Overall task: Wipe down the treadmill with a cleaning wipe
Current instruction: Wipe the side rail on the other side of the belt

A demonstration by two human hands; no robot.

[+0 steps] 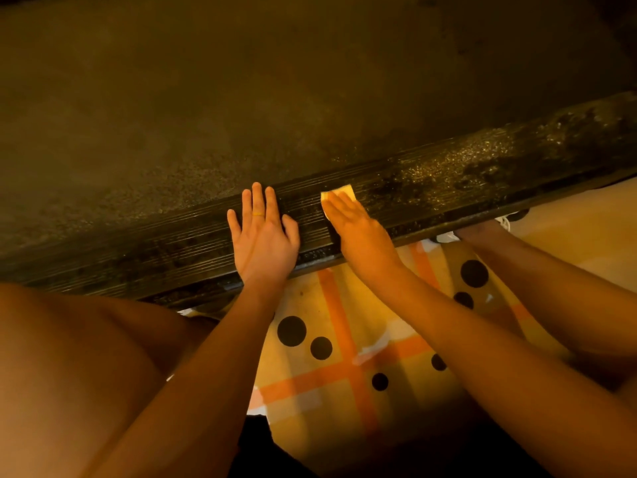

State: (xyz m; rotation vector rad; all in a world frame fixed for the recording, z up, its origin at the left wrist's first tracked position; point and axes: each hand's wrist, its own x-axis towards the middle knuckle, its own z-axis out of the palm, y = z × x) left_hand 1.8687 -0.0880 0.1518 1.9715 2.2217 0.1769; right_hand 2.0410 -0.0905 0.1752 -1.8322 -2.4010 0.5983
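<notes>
On the treadmill's ribbed side rail [448, 181]: wipe pass under way, both hands flat.

Right hand [358, 232] presses the folded cleaning wipe [341, 194] onto the rail with straight fingers, apparently to spread pressure across the ribs. Left hand [263, 236] rests just beside it, fingers extended, holding nothing, likely bracing the crouched person.

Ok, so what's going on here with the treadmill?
A person is wiping the treadmill's dark ribbed side rail. The right hand presses a small pale wipe flat on it with straight fingers; the left hand rests open on the rail beside it. The stretch right of the wipe glistens as if wet.
</notes>
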